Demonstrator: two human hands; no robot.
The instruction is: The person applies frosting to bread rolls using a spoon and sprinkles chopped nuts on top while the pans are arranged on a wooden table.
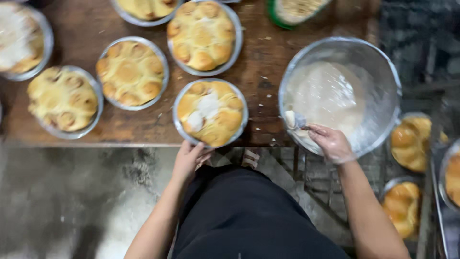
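Nearest the camera, the left hand (189,160) cups the near rim of a round metal pan (179,125) at the table's front edge, fingers curled under the lip at about the pan's 7 o'clock – a closed hold on the rim. The buns (225,117) in that pan are golden, joined in a ring, with white icing (206,108) dabbed across the middle and toward 8 o'clock. The right hand (331,143) sits at 3 o'clock from the pan, fingers pinched around the handle of a spoon (293,120) whose loaded tip points to 10 o'clock from the hand. The spoon is at the near left rim of a large steel bowl (383,81) – the bowl holds pale white glaze (326,93) pooled to its left side, and it overhangs the right end of the wooden table (258,67). Below and right of the bowl, at 4 o'clock, more pans of buns (409,139) rest on a wire rack (426,201), unglazed and browner. Farther out on the table, at 10 to 12 o'clock from the held pan, four plain pans of buns (129,72) stand close together without touching. At the far left edge a fully iced pan (19,41) is cut off by the frame, and a green-rimmed dish (292,12) lies at the far edge, blurred
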